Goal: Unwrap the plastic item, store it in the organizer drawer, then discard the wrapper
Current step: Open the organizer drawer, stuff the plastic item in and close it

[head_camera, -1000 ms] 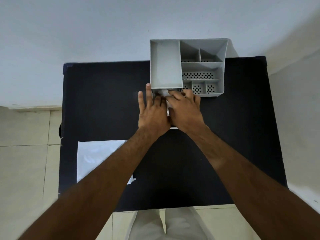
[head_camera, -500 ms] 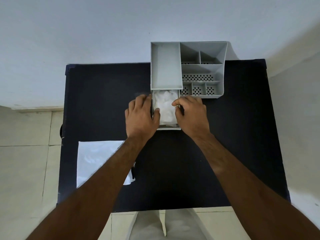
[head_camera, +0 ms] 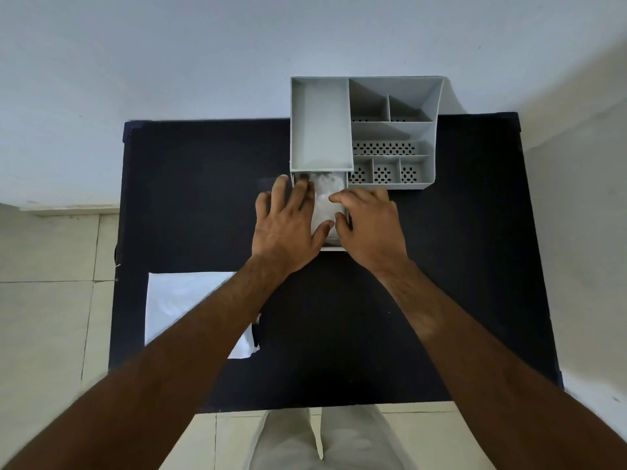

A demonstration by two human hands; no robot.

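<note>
Your two hands are now at the open drawer (head_camera: 334, 247) of the grey organizer (head_camera: 431, 137), and this is different from half a second ago: then both hands sat at the outer sides of the drawer with the white contents uncovered between them, now your left hand (head_camera: 288, 222) has moved over the left part of the drawer, its fingers spread and lying on the white plastic item (head_camera: 324, 201), with the fingertips reaching the back near the organizer body. Your right hand (head_camera: 369, 225) stays at the right wall of the drawer, fingers loosely curved, the thumb touching the inner edge; I cannot tell if it really grips the wall or only rests there. Neither hand holds anything lifted. The plastic item lies inside the drawer, which is pulled out toward you on the dark table (head_camera: 203, 198). In my judgement you are pressing the item down so that it sits below the rim, and after this the drawer should be pushed closed. The wrapper (head_camera: 183, 303) lies flat at the near left of the table, partly under your left forearm, well apart from the drawer, so the discarding is not yet done
</note>
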